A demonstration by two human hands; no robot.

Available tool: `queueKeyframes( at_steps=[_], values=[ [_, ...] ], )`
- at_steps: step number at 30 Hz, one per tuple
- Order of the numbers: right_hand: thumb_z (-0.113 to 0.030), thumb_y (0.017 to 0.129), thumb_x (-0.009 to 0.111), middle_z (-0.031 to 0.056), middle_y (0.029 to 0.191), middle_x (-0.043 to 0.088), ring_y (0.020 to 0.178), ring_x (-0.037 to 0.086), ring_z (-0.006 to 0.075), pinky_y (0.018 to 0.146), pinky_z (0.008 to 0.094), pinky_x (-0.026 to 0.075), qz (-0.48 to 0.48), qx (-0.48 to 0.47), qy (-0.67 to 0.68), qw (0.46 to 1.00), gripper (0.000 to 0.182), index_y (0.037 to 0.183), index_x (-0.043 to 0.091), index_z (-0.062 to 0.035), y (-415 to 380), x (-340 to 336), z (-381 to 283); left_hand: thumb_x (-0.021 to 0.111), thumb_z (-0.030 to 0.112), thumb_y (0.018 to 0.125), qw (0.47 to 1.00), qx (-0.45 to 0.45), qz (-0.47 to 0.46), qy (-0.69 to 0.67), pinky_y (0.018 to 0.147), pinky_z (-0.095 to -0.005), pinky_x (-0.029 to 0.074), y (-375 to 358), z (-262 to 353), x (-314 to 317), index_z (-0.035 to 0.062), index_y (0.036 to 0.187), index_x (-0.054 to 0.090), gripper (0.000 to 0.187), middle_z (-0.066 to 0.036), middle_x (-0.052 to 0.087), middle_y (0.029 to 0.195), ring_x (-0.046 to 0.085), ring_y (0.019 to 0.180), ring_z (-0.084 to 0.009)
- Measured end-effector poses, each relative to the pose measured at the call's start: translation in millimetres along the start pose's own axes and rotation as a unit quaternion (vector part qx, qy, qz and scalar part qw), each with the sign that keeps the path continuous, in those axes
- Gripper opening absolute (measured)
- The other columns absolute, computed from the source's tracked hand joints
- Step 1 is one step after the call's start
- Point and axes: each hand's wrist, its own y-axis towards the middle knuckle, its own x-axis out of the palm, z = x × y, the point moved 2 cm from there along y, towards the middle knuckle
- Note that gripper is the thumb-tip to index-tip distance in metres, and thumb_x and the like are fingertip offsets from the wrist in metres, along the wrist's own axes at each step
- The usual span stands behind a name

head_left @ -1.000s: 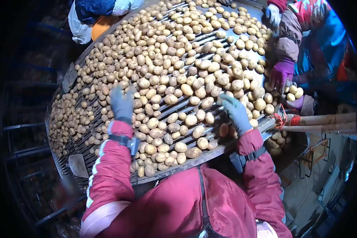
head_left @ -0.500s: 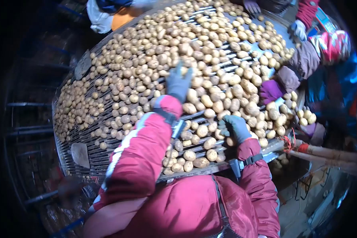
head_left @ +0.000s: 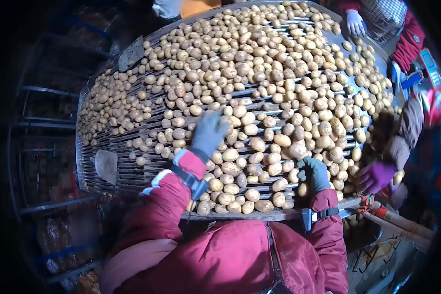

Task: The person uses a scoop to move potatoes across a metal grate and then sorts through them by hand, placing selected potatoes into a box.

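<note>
Many potatoes lie spread over a table of dark metal bars. My left hand, in a grey-blue glove, rests on potatoes left of centre; its fingertips are blurred, and whether they grip anything is unclear. Near the front edge, my right hand, in a grey-green glove, has its fingers curled beside a potato. Just above its fingertips is a larger, blurred pale potato. What the right hand holds, if anything, cannot be made out.
A co-worker's purple-gloved hand is at the right edge, and another person's white-gloved hand is at the upper right. Flat plates lie on the bars at left. A wooden pole juts out at lower right.
The camera view has shifted. My left hand has drawn back toward me, and my right hand sits slightly further right in view. The co-worker's purple glove is now lower, at the edge.
</note>
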Motion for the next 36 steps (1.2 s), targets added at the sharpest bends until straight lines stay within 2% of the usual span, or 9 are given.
queueKeyframes(
  at_steps=[6,9,13,21,27,32,33,35,36],
  values=[
    [-0.028,0.096,0.064,0.0076,0.081,0.069,0.052,0.06,0.0167,0.046,0.0286,0.045,0.014,-0.018,-0.005,1.0,0.027,0.093,0.067,-0.002,9,-7,9,0.073,0.036,0.086,0.992,0.107,0.059,-0.031,0.111,-0.0478,0.04,24,4,-16,0.0052,0.139,0.055,0.063,-0.024,0.055,0.135,0.05,0.128,-0.0407],
    [-0.029,0.096,0.064,0.0064,0.078,0.069,0.051,0.059,0.0159,0.045,0.0287,0.044,0.011,-0.012,-0.017,1.0,0.028,0.091,0.068,-0.0019,14,-13,14,0.069,0.043,0.089,0.926,-0.199,0.221,0.232,0.11,-0.05,0.041,73,-62,-44,0.0087,0.144,0.052,0.066,-0.027,0.043,0.148,0.047,0.132,-0.042],
    [-0.027,0.096,0.063,0.0054,0.074,0.067,0.049,0.058,0.0149,0.045,0.0271,0.044,0.038,0.002,-0.033,0.999,0.027,0.088,0.068,-0.0024,4,1,4,0.06,0.059,0.089,0.96,-0.254,0.076,-0.094,0.11,-0.048,0.041,137,-128,-66,0.0118,0.151,0.044,0.08,-0.028,0.048,0.145,0.048,0.132,-0.0458],
    [-0.027,0.096,0.064,0.0058,0.074,0.067,0.05,0.057,0.0148,0.045,0.0272,0.044,0.04,-0.013,-0.047,0.998,0.027,0.089,0.068,-0.0012,2,2,2,0.073,0.05,0.084,0.873,0.003,-0.166,-0.458,0.092,-0.0439,0.052,199,-57,66,0.0062,0.138,0.054,0.072,-0.024,0.067,0.121,0.066,0.11,-0.0363],
    [-0.028,0.097,0.064,0.0066,0.077,0.068,0.051,0.058,0.016,0.045,0.0284,0.045,0.038,-0.011,-0.061,0.997,0.028,0.092,0.069,-0.0012,7,-4,4,0.07,0.048,0.088,0.924,0.091,-0.219,-0.3,0.112,-0.0401,0.04,52,107,41,0.0105,0.152,0.042,0.079,-0.023,0.052,0.143,0.051,0.132,-0.0373],
    [-0.032,0.097,0.064,0.0069,0.076,0.069,0.051,0.058,0.0166,0.045,0.0286,0.046,0.041,-0.008,-0.07,0.997,0.032,0.092,0.069,-0.0007,6,-2,3,0.071,0.027,0.092,0.993,0.036,0.093,-0.054,0.113,-0.042,0.038,-1,-55,7,0.0076,0.143,0.054,0.058,-0.019,0.051,0.142,0.048,0.133,-0.0349],
    [-0.032,0.097,0.064,0.0069,0.076,0.069,0.051,0.058,0.0166,0.045,0.0286,0.046,0.037,-0.007,-0.071,0.997,0.032,0.092,0.069,-0.0007,8,-2,4,0.071,0.033,0.092,0.88,0.034,0.218,-0.421,0.112,-0.0438,0.039,-23,-118,10,0.0071,0.143,0.054,0.06,-0.02,0.05,0.143,0.048,0.132,-0.0376],
    [-0.034,0.097,0.064,0.0071,0.076,0.068,0.052,0.058,0.0168,0.045,0.0292,0.046,0.038,-0.008,-0.069,0.997,0.034,0.093,0.069,-0.0008,12,-7,7,0.07,0.042,0.091,0.968,-0.138,0.095,0.189,0.112,-0.0453,0.039,-54,-194,-32,0.0073,0.144,0.051,0.067,-0.022,0.047,0.145,0.048,0.131,-0.0393],
    [-0.036,0.098,0.063,0.0066,0.075,0.068,0.051,0.057,0.0169,0.045,0.0295,0.045,0.026,-0.03,-0.068,0.997,0.035,0.093,0.069,-0.0013,16,-12,12,0.069,0.046,0.09,0.966,-0.21,0.118,0.094,0.111,-0.0461,0.04,-65,-187,-46,0.0087,0.146,0.049,0.071,-0.023,0.045,0.146,0.046,0.132,-0.0407]
  ],
)
